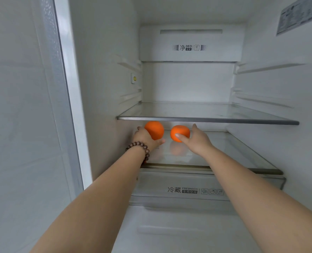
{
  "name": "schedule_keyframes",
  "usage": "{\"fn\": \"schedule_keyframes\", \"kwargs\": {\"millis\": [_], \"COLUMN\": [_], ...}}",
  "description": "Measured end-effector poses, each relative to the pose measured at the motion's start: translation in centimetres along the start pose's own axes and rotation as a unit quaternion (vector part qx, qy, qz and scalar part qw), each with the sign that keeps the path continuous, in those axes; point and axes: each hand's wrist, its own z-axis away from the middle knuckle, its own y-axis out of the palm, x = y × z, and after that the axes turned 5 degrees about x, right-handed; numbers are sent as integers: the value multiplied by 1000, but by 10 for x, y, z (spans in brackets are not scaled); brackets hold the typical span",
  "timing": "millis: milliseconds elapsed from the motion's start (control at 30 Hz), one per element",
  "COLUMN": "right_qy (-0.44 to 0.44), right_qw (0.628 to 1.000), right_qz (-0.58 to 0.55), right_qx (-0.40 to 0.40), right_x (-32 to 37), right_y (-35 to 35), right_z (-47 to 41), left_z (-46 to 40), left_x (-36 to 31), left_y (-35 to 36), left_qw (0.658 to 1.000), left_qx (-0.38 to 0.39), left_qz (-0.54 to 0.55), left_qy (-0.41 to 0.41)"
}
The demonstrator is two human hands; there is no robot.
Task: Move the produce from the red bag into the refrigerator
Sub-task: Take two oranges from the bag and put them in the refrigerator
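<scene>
Both bare forearms come up from the bottom corners of the frame, and there's a wooden bead bracelet [139, 149] on the left wrist. Just past it, left of centre, the left hand [145, 138] cups an orange [154, 130] from beneath, fingers curled round it. Beside it, dead centre, the right hand [197, 139] wraps a second orange [180, 133], thumb across the front. Each fruit hovers just above the lower glass shelf [242, 154], and the second orange's faint reflection shows in the pane. These look round, firm and light, with a matte peel that should give decent grip; a palm-wide hold around the middle suits them, though I'd guess they'll roll on that slick glass once released. Below the shelf sits a frosted plastic crisper drawer [169, 181]. Higher up, across the middle of the frame, runs the upper glass shelf [206, 119] with its metal edge, then the smooth white refrigerator back wall [188, 81]. No red bag in sight.
</scene>
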Motion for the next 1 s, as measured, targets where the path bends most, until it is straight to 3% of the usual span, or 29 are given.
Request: {"fn": "schedule_keyframes", "kwargs": {"millis": [233, 533, 800, 1000], "right_qy": [-65, -125, -206, -285], "right_qw": [995, 971, 975, 952], "right_qz": [51, 126, 73, 38], "right_qx": [-56, -157, -44, 102], "right_x": [-1, -27, -19, 16], "right_y": [-8, 32, 98, 160], "right_z": [60, 146, 243, 321], "left_z": [49, 150, 267, 369], "left_x": [13, 35, 87, 155], "left_y": [-8, 0, 10, -11], "left_qw": [989, 971, 970, 969], "left_qx": [-71, -116, -123, -146], "left_qz": [-70, -167, -192, -197], "left_qy": [109, 127, 87, -34]}}
